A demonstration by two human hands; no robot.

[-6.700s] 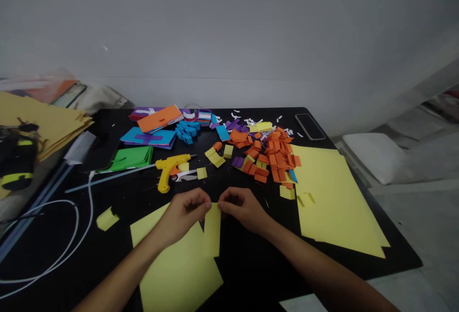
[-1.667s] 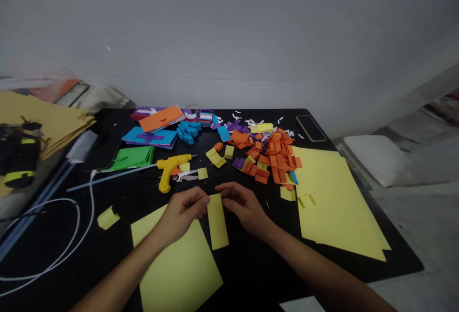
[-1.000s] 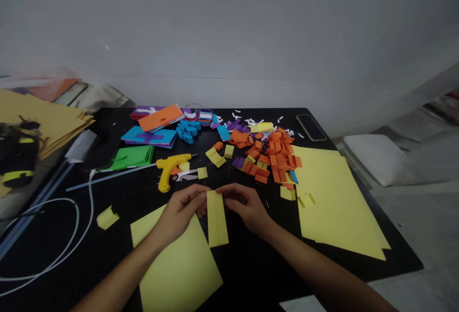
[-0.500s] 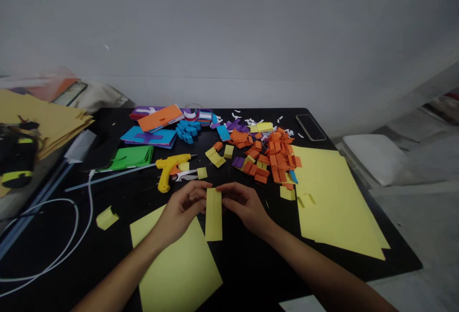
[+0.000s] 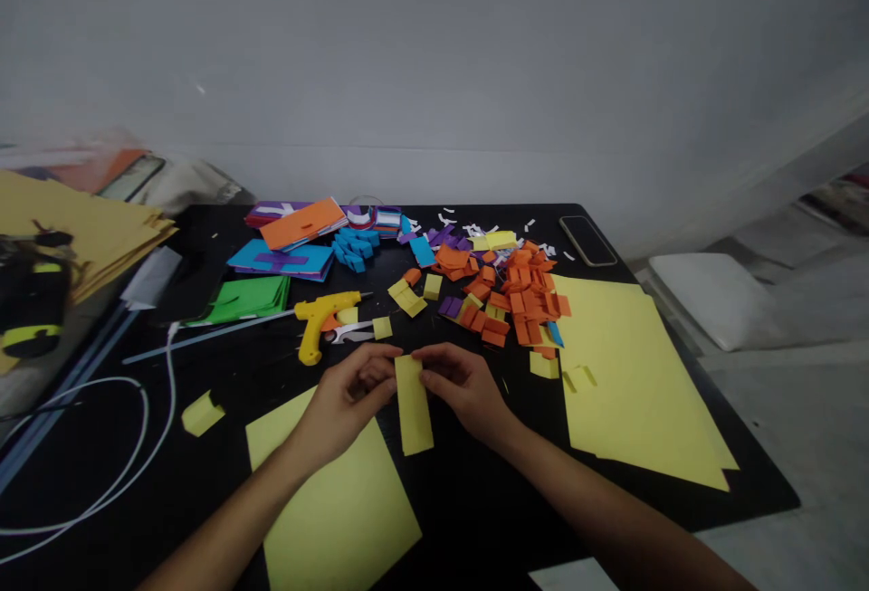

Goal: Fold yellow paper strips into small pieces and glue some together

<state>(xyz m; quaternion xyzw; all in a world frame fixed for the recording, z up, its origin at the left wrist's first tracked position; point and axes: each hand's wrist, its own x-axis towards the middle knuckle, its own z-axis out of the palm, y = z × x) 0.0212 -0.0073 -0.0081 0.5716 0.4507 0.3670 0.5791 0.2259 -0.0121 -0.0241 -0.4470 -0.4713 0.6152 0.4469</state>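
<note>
Between my two hands, a folded yellow paper strip (image 5: 414, 410) is held by its far end, tilted slightly with its near end to the right. My left hand (image 5: 349, 396) pinches its left edge with thumb and forefinger. At the far right corner, my right hand (image 5: 468, 392) grips it the same way. A large yellow sheet (image 5: 339, 509) lies partly under my left forearm. Beyond my hands lie a yellow glue gun (image 5: 316, 319), pliers-like metal tool (image 5: 354, 332) and small folded yellow pieces (image 5: 407, 299).
A pile of folded orange pieces (image 5: 529, 297) sits beside more yellow sheets (image 5: 631, 374) at right. A phone (image 5: 587, 241) lies at the back right. Blue folders (image 5: 285, 258) and green paper (image 5: 250, 298) are at back left. A white cable (image 5: 146, 428) loops at left.
The yellow strip has turned, its near end swinging to the right. My fingers have shifted slightly with it; both hands stay at its far end.
</note>
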